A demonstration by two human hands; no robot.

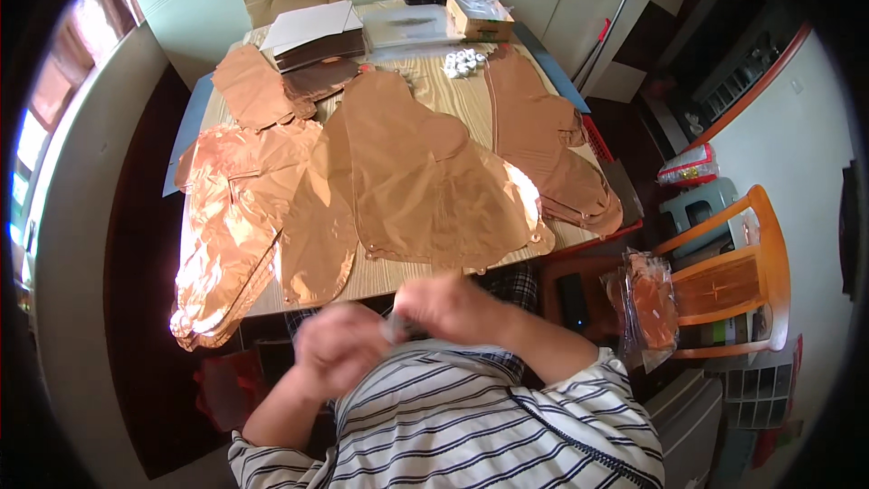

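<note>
My left hand (342, 346) and my right hand (453, 308) are close together in front of my belly, just off the table's near edge. Both are blurred, with the fingers curled in. A small greyish thing (395, 328) shows between them, too smeared to name. Beyond my hands, a large flat copper-coloured foil balloon (425, 181) lies on the table (466, 95). To its left a shiny, crinkled stack of foil balloons (240, 190) overhangs the near edge. More flat foil balloons (543, 145) lie at the right.
Small white rolls (463, 62) sit at the far side, near a cardboard box (480, 18) of white sticks. White sheets (310, 24) top a dark stack at far left. A wooden chair (724, 281) stands right, beside bagged copper foil (650, 299).
</note>
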